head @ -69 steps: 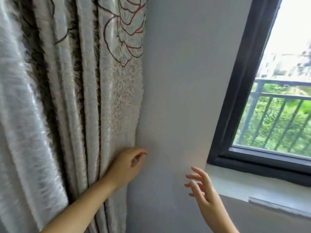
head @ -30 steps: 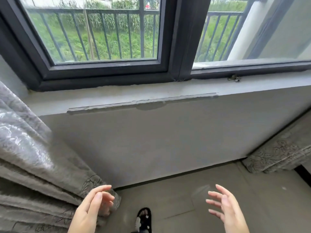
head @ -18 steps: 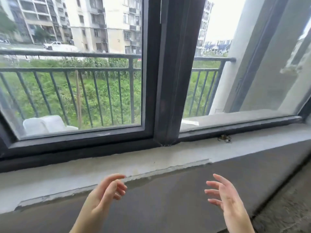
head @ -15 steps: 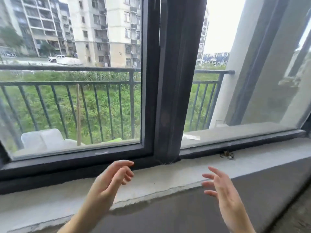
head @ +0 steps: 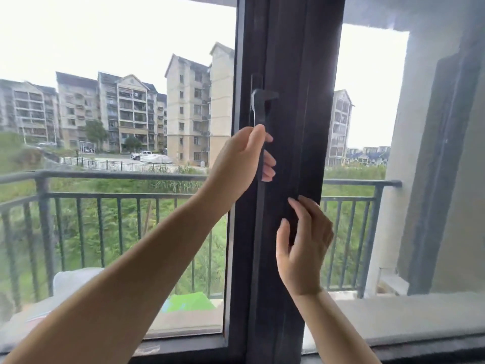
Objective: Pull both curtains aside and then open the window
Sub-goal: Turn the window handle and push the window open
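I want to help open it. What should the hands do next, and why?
Probably turn the handle. The left hand is wrapped around its lower end while it points down, and the right hand rests open against the dark frame; the window looks closed.

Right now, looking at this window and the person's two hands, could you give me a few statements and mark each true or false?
1. The left hand is wrapped around the window handle. True.
2. The right hand grips the balcony railing. False: it is open, at the dark window frame.
3. A curtain covers the left pane. False: no curtain shows; buildings are visible through the glass.
4. The handle points downward. True.
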`<state>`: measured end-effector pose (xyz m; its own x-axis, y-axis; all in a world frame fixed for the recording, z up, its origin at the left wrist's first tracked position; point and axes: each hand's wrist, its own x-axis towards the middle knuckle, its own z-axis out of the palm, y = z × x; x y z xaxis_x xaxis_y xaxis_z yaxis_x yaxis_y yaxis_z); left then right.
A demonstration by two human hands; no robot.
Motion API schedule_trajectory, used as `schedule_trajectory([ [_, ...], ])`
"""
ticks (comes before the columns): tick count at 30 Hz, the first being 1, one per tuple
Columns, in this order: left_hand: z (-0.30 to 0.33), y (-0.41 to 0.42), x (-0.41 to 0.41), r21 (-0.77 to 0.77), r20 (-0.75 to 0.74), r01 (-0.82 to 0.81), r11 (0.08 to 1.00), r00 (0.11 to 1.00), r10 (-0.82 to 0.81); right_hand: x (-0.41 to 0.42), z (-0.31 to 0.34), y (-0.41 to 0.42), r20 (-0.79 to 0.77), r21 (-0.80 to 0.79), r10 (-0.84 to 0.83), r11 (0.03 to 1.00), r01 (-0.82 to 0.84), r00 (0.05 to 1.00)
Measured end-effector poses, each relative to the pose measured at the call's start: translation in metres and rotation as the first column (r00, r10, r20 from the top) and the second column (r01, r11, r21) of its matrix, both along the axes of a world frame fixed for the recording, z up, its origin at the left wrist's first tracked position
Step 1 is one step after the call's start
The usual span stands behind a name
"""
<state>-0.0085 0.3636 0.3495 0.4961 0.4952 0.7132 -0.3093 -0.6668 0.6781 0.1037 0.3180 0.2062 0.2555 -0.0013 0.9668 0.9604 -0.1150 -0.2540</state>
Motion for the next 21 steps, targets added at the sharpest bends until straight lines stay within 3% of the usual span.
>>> schedule_trajectory([
  [5, 0.006, 0.005, 0.000, -0.096, -0.049, 0.154, 0.983, 0.986, -0.159, 0.010, -0.013, 0.011, 0.100, 0.027, -0.057, 0.998, 0.055, 0.993],
  [7, 0.013, 0.026, -0.025, -0.018, -0.115, 0.112, 0.994, 0.987, -0.113, -0.009, -0.006, 0.023, 0.123, 0.036, -0.076, 0.997, 0.072, 0.990],
  [9, 0.020, 0.040, -0.038, 0.179, -0.221, -0.013, 0.984, 0.974, 0.053, -0.007, -0.010, 0.024, 0.126, 0.036, -0.074, 0.997, 0.070, 0.989],
  [11, 0.041, 0.052, -0.057, 0.446, -0.270, -0.173, 0.878, 0.909, 0.317, -0.003, -0.009, 0.024, 0.120, 0.032, -0.062, 0.998, 0.059, 0.991],
  [14, 0.083, 0.062, -0.077, 0.772, -0.127, -0.335, 0.540, 0.752, 0.647, 0.000, -0.010, 0.025, 0.110, 0.027, -0.058, 0.998, 0.056, 0.992],
  [17, 0.107, 0.061, -0.081, 0.874, -0.010, -0.352, 0.335, 0.676, 0.737, 0.003, -0.011, 0.025, 0.098, 0.018, -0.044, 0.999, 0.042, 0.994],
  [21, 0.094, 0.068, -0.078, 0.859, 0.158, -0.446, 0.252, 0.699, 0.697, -0.001, -0.009, 0.021, 0.032, 0.026, 0.014, 1.000, -0.015, 0.999],
])
